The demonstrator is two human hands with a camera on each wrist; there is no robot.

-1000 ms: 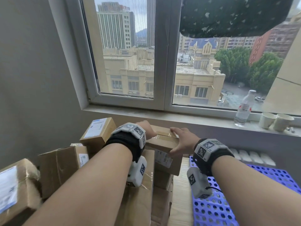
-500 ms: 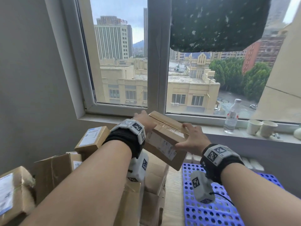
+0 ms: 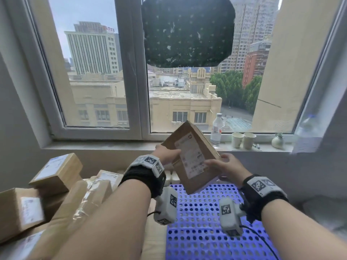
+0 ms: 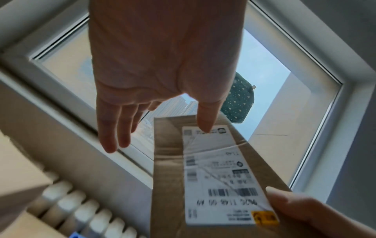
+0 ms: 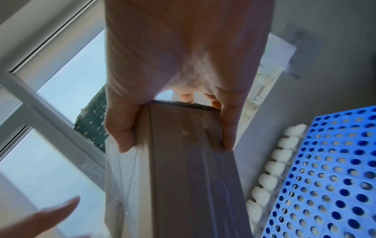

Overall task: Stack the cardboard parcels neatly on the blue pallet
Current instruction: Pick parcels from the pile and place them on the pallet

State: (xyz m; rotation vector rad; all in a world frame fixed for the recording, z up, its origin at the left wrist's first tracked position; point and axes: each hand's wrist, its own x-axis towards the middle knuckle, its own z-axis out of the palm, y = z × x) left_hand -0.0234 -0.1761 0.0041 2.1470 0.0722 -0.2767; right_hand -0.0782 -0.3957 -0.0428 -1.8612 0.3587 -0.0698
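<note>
A flat cardboard parcel (image 3: 189,158) with a white shipping label hangs tilted in the air above the far edge of the blue perforated pallet (image 3: 202,222). My right hand (image 3: 216,163) grips its right end, thumb on the label face and fingers on the back; the right wrist view shows this grip (image 5: 177,145) on the parcel (image 5: 183,177). My left hand (image 3: 169,150) is at the parcel's upper left. In the left wrist view its thumb tip touches the label (image 4: 219,177) while its fingers (image 4: 114,138) stay straight beside the box.
Several other parcels (image 3: 56,171) lie heaped to the left of the pallet. A white radiator (image 5: 272,165) runs along the wall behind the pallet (image 5: 335,169). On the window sill stand a water bottle (image 3: 216,130), two paper cups (image 3: 244,140) and a small vase (image 3: 277,141).
The parcel has come up off the pile and moved right over the pallet, turning its label face toward me. My left hand's fingers have straightened off it.
</note>
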